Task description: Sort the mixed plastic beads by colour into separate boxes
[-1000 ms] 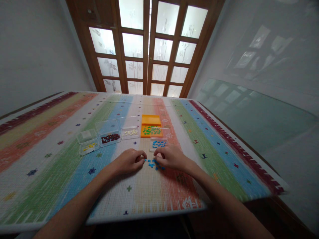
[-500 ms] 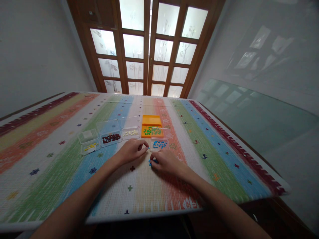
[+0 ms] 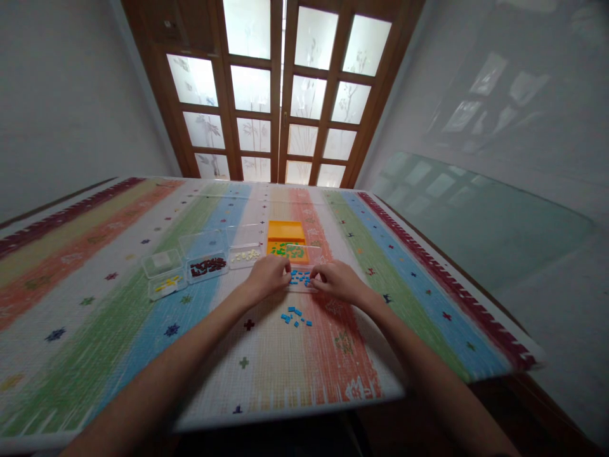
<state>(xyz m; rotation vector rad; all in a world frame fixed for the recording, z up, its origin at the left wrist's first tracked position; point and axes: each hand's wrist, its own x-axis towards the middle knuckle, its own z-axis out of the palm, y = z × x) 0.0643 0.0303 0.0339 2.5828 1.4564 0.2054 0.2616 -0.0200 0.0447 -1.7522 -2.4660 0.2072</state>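
- Two bare hands meet over a clear box (image 3: 302,291) of small blue pieces (image 3: 299,277) on a striped tablecloth (image 3: 245,384), within sight of tall wooden doors (image 3: 275,95).
- The left hand (image 3: 269,279), at the box's left side, has its fingers curled in toward the thumb; from here one cannot tell whether a piece is between the fingertips.
- The right hand (image 3: 340,282), at the opposite side, bends thumb and fingers close together at the box's edge; any piece in that grip is too small to make out.
- On the near side of the box, loose blue pieces (image 3: 297,312) lie scattered in a small cluster on the cloth, between the two forearms and apart from both hands.
- Behind the box stands an open orange case (image 3: 285,229) with green pieces (image 3: 280,251) inside, partly seen through a clear lid (image 3: 314,255).
- In a row to the left, three more open clear containers hold white pieces (image 3: 246,256), dark red pieces (image 3: 208,266) and, farthest out, yellow pieces (image 3: 167,283).
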